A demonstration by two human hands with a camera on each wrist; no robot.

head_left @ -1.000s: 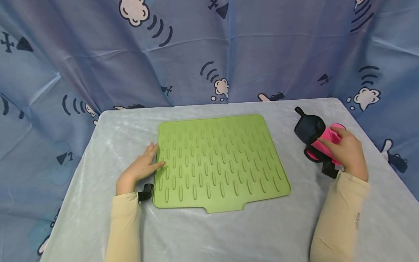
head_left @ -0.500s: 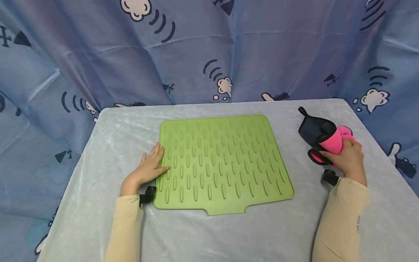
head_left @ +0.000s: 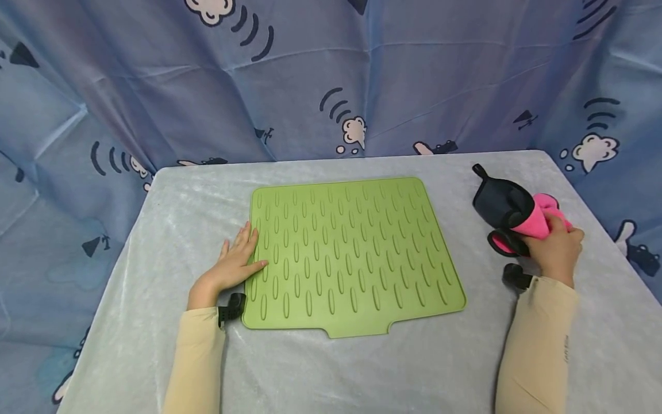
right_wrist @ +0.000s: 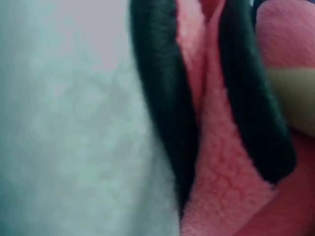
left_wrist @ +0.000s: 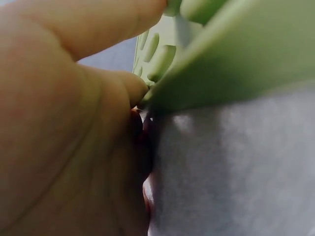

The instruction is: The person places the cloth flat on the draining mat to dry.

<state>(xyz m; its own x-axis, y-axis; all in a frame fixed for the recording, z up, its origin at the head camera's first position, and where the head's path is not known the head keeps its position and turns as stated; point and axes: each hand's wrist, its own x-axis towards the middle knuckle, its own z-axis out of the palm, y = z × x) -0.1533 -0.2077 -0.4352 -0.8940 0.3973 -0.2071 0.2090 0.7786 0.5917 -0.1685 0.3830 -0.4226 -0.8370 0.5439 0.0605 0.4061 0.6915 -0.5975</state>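
Note:
My left hand (head_left: 230, 264) lies with its fingers extended along the left edge of a green ridged mat (head_left: 357, 259), the thumb over the mat's surface. In the left wrist view, the thumb (left_wrist: 103, 24) reaches over the rim of the mat (left_wrist: 236, 54). At the right of the table, my right hand (head_left: 558, 250) holds the pink part of a crumpled black cloth piece with pink fleecy lining (head_left: 499, 204). A black loop sticks out at its far end. Close up in the right wrist view, the pink fleece (right_wrist: 221, 182) has black bound edges; most fingers are hidden.
A pale plush cloth (head_left: 403, 374) covers the table. Behind and to both sides hangs a blue patterned curtain (head_left: 310, 69). Each wrist wears a small black camera, such as the right one (head_left: 517, 277) near the cloth piece.
My right hand has closed on the pink fabric and bunched it, shifting slightly outward. My left hand stays at the mat's edge, sliding a little onto it. The head view has shifted slightly.

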